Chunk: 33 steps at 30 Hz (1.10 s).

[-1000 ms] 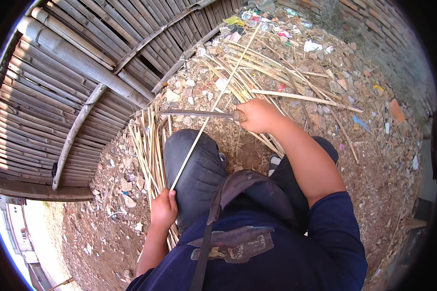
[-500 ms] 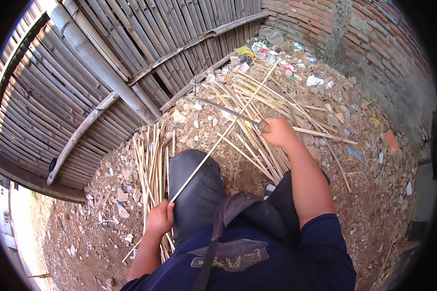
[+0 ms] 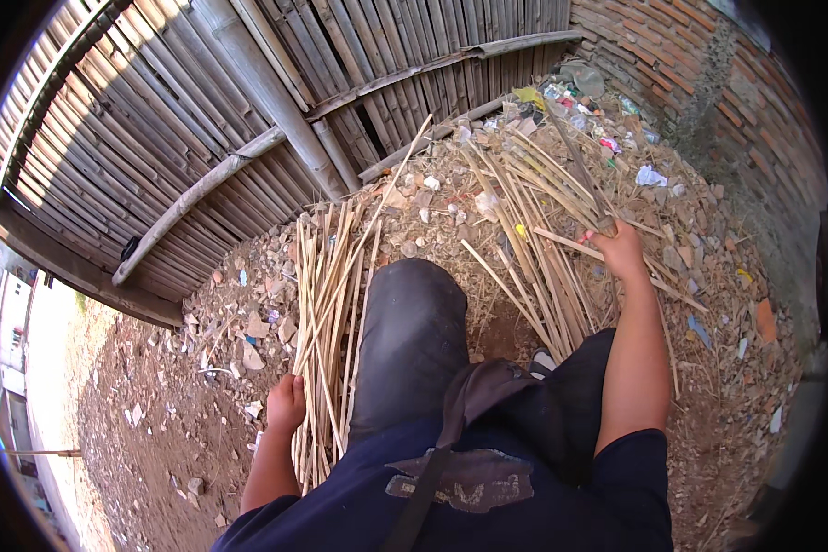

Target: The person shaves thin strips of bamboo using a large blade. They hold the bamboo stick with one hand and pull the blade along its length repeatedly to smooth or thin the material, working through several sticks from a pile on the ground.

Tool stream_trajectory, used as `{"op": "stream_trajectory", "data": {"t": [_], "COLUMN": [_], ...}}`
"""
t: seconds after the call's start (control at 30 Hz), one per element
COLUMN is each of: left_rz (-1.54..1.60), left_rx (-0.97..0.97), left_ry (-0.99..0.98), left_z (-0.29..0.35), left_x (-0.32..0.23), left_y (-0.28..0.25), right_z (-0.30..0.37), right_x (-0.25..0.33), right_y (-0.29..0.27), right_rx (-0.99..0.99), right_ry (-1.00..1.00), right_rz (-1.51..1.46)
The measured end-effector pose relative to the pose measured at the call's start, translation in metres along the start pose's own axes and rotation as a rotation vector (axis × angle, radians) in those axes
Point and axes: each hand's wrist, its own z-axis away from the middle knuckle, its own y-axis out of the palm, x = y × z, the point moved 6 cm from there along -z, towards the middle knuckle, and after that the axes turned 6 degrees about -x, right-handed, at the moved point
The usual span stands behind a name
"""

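My left hand is closed on the lower end of a long, thin bamboo strip, beside the left pile. That strip slants up and away over a pile of split bamboo strips lying left of my bent knee. My right hand is wrapped round the handle of a long-bladed knife, whose dark blade points away and slightly left. Beneath the knife, a second pile of bamboo strips lies fanned out on the ground. The fingers' exact grip on the left strip is partly hidden.
A bamboo fence with a thick pole stands at the far left, and a brick wall at the far right. Rubble and stones cover the soil. Plastic litter gathers in the far corner.
My left hand has swung the strip leftward off my knee, over the left pile. My right hand has moved right, and the knife blade has turned from pointing left to pointing away.
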Motion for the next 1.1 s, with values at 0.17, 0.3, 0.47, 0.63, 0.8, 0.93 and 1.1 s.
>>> {"op": "stream_trajectory", "data": {"t": [0.17,0.3,0.47,0.63,0.8,0.93,1.1], "left_rz": [-0.360,-0.236,-0.254,-0.233,-0.306,-0.306,-0.279], "left_rx": [0.372,0.512,0.448,0.409,0.421,0.377,0.332], "left_ry": [-0.285,-0.538,-0.579,-0.569,-0.567,-0.468,-0.519], "left_z": [0.053,0.089,0.102,0.098,0.085,0.067,0.043], "left_x": [0.121,0.156,0.137,0.125,0.103,0.100,0.100], "left_y": [0.051,0.087,0.106,0.127,0.141,0.149,0.148], "right_z": [-0.005,0.002,0.000,0.002,0.007,0.000,0.005], "right_x": [-0.001,0.006,0.008,0.019,0.028,-0.002,-0.082], "right_y": [0.024,0.021,0.016,-0.008,-0.036,-0.053,-0.065], "right_rx": [0.129,0.091,0.070,-0.073,-0.112,-0.114,-0.025], "right_ry": [-0.065,-0.109,-0.069,-0.072,0.055,0.030,0.145], "right_rz": [-0.023,0.072,0.086,-0.053,-0.071,-0.088,0.145]}}
